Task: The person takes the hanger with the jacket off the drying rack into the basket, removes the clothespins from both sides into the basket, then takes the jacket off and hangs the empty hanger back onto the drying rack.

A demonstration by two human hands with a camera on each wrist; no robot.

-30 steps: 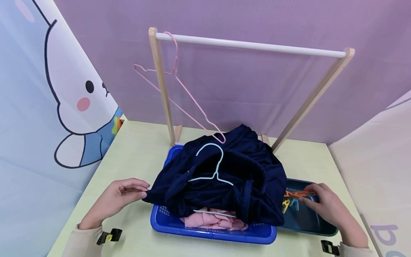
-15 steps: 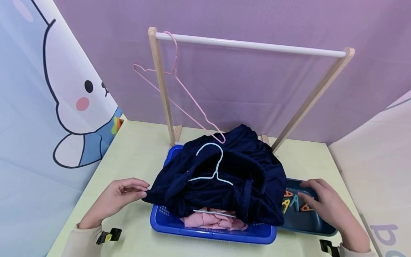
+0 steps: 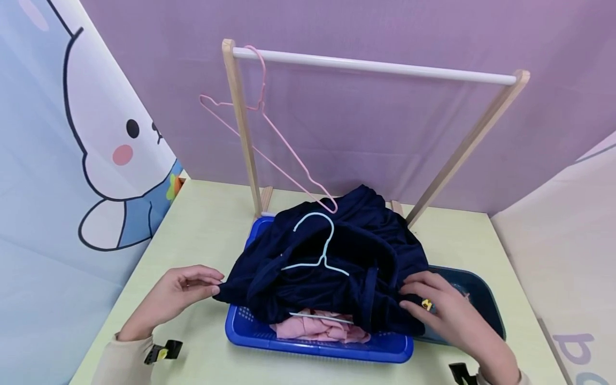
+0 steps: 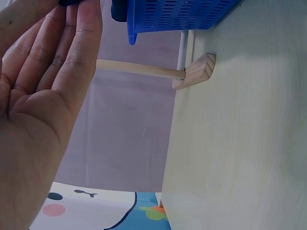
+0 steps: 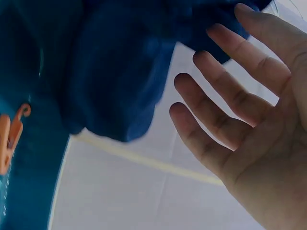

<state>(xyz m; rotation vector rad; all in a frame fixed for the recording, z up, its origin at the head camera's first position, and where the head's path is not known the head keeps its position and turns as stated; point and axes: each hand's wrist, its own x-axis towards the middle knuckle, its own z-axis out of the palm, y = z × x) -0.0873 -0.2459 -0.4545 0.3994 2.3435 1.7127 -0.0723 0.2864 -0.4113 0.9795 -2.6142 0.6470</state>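
Note:
A navy garment lies heaped over a blue basket, with the hook of a light blue hanger rising from its neck opening. My left hand pinches a corner of the garment at the left, and the left wrist view shows dark cloth at its fingertips. On the right side, my right hand has its fingertips at the garment's edge; in the right wrist view its fingers are spread and loosely bent. Beneath that hand is a dark green tray, partly hidden, where an orange clothespin lies.
A wooden rack with a white rail stands behind the basket. From its left end hangs a pink hanger, its lower corner just over the garment. Folded pink cloth lies in the basket front. Fabric walls enclose the table.
My right hand let go of an orange clothespin in the tray, then moved left to the garment's right edge. The left hand keeps its pinch in the same place.

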